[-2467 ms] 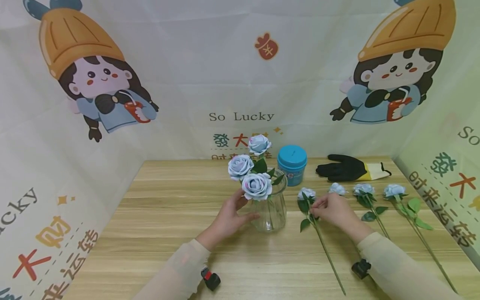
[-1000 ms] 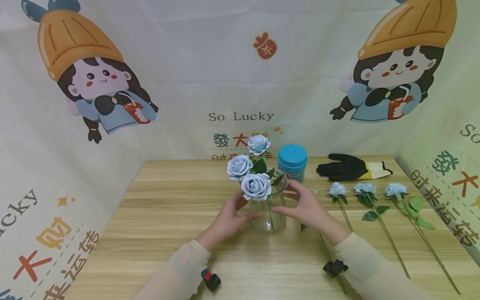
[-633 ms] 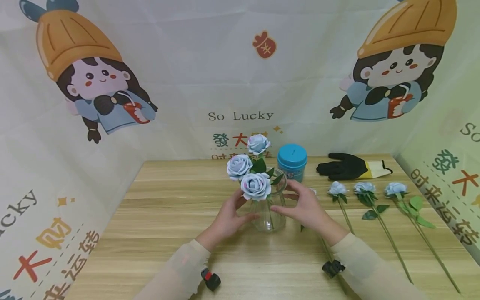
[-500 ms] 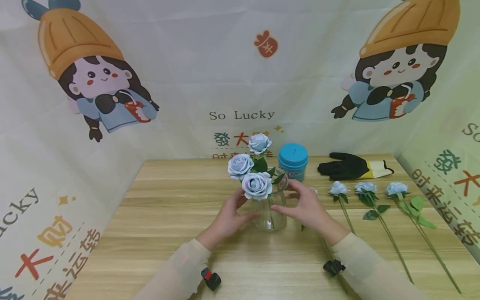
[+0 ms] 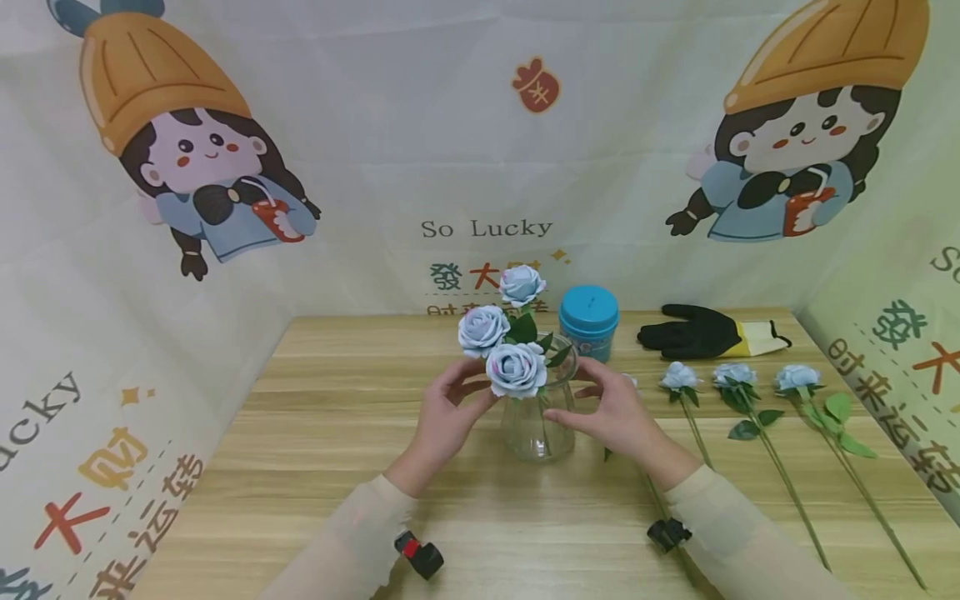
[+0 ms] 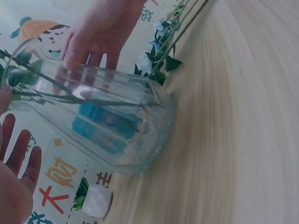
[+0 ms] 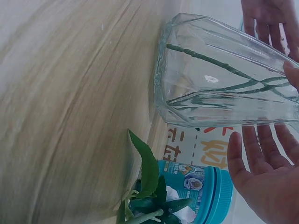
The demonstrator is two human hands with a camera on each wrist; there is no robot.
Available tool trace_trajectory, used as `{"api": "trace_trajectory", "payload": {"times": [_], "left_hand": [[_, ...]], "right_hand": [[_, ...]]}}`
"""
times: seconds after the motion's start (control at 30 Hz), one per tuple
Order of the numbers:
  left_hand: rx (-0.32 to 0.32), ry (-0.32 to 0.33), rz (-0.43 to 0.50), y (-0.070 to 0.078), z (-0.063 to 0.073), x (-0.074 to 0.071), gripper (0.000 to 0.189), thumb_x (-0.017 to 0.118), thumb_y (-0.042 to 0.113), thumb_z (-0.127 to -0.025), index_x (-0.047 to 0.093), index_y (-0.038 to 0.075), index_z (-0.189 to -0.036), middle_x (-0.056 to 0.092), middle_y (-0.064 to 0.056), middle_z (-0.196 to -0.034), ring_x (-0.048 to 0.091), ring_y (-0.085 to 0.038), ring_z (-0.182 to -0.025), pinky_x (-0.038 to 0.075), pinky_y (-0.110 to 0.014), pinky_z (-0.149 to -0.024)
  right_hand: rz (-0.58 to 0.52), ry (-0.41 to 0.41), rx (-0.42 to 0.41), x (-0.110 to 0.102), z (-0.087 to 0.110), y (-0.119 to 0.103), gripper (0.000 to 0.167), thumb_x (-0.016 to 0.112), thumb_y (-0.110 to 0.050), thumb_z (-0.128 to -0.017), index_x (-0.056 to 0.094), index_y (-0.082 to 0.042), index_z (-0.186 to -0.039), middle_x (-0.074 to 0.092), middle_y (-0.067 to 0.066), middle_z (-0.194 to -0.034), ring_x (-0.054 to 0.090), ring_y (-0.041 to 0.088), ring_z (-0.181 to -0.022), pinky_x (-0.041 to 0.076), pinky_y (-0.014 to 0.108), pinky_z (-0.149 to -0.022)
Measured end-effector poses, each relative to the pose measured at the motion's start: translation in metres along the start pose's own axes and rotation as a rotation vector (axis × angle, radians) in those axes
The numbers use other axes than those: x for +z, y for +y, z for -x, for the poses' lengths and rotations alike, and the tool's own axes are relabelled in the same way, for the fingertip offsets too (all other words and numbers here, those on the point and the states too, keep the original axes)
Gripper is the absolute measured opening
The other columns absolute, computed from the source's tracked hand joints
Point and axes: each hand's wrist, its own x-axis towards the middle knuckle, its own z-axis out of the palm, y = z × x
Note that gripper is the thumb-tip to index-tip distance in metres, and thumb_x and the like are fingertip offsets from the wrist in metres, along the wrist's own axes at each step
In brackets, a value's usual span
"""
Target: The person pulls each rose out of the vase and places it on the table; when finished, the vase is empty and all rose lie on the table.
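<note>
A clear glass vase [image 5: 538,437] stands upright on the table, holding three pale blue artificial roses [image 5: 516,369] with green stems and leaves. My right hand [image 5: 622,417] grips its right side, thumb in front and fingers behind. At the neck on the left is my left hand [image 5: 442,408], just below the lowest blooms. In the left wrist view my left hand's fingers [image 6: 30,168] are spread and fairly straight; whether its thumb and forefinger touch the glass or a stem is hidden. Another rose lies partly covered by my right forearm.
Three more blue roses [image 5: 733,379] lie at the right, stems toward me. A blue-lidded tub [image 5: 588,312] stands behind the vase, near a black glove [image 5: 693,333]. The left wrist view shows a small white pot [image 6: 97,200] with greenery.
My right hand has let go of the rose on the table and moved left onto the vase. Most recently my left hand has shifted up toward the neck. The vase has stayed put.
</note>
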Motion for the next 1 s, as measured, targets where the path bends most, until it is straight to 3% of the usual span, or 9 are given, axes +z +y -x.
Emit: {"api": "trace_trajectory", "payload": {"times": [0.07, 0.2, 0.37, 0.43, 0.6, 0.77, 1.0], "left_hand": [[0.018, 0.028, -0.004, 0.003, -0.001, 0.001, 0.038, 0.074, -0.009, -0.088, 0.065, -0.008, -0.125, 0.068, -0.025, -0.122, 0.065, -0.009, -0.112, 0.060, -0.045, -0.102], [0.022, 0.066, 0.002, 0.008, -0.003, 0.005, 0.031, 0.073, -0.011, -0.086, 0.067, -0.012, -0.117, 0.072, -0.012, -0.113, 0.065, -0.004, -0.106, 0.060, -0.028, -0.092], [0.040, 0.086, -0.008, 0.011, -0.005, 0.008, 0.022, 0.072, -0.012, -0.085, 0.068, -0.013, -0.107, 0.069, 0.012, -0.100, 0.064, -0.003, -0.099, 0.056, -0.019, -0.082], [0.059, 0.091, -0.014, 0.011, -0.005, 0.009, 0.019, 0.071, -0.013, -0.085, 0.068, -0.013, -0.103, 0.068, 0.015, -0.096, 0.063, -0.003, -0.095, 0.055, -0.019, -0.078], [0.104, 0.083, -0.042, 0.013, -0.004, 0.012, 0.015, 0.073, -0.012, -0.084, 0.071, -0.009, -0.098, 0.068, 0.000, -0.091, 0.061, -0.005, -0.084, 0.054, -0.019, -0.071], [0.121, 0.039, -0.172, 0.020, -0.003, 0.014, 0.020, 0.082, 0.001, -0.085, 0.077, 0.002, -0.104, 0.062, -0.017, -0.092, 0.051, -0.013, -0.076, 0.041, -0.016, -0.063], [0.173, -0.018, -0.234, 0.028, -0.002, 0.015, 0.020, 0.079, -0.002, -0.086, 0.079, 0.001, -0.106, 0.061, -0.014, -0.121, 0.054, -0.015, -0.101, 0.044, -0.026, -0.076]], "right_hand": [[0.002, 0.003, -0.001, 0.000, -0.001, 0.001, 0.073, 0.091, -0.023, -0.080, 0.057, -0.008, -0.142, 0.068, 0.014, -0.132, 0.065, 0.034, -0.121, 0.061, 0.052, -0.097], [0.004, 0.008, -0.002, 0.000, -0.001, 0.001, 0.073, 0.091, -0.023, -0.080, 0.057, -0.007, -0.142, 0.068, 0.014, -0.132, 0.065, 0.034, -0.120, 0.061, 0.052, -0.097], [-0.006, 0.012, -0.004, 0.002, 0.001, 0.002, 0.071, 0.091, -0.024, -0.081, 0.058, -0.006, -0.141, 0.068, 0.016, -0.132, 0.066, 0.035, -0.119, 0.061, 0.053, -0.097], [-0.013, 0.012, -0.003, 0.002, 0.002, 0.003, 0.071, 0.091, -0.024, -0.081, 0.058, -0.007, -0.141, 0.068, 0.016, -0.132, 0.065, 0.034, -0.120, 0.060, 0.054, -0.098], [-0.023, 0.017, -0.020, 0.003, 0.001, 0.005, 0.070, 0.091, -0.022, -0.081, 0.058, -0.007, -0.140, 0.068, 0.015, -0.133, 0.065, 0.034, -0.121, 0.060, 0.053, -0.097], [-0.029, 0.021, -0.060, 0.002, 0.000, 0.005, 0.070, 0.091, -0.019, -0.080, 0.059, -0.009, -0.141, 0.066, 0.013, -0.138, 0.063, 0.033, -0.125, 0.062, 0.048, -0.096], [-0.006, 0.030, -0.031, 0.001, 0.002, 0.002, 0.070, 0.093, -0.022, -0.078, 0.061, -0.015, -0.139, 0.068, 0.008, -0.137, 0.067, 0.030, -0.119, 0.062, 0.048, -0.095]]}}
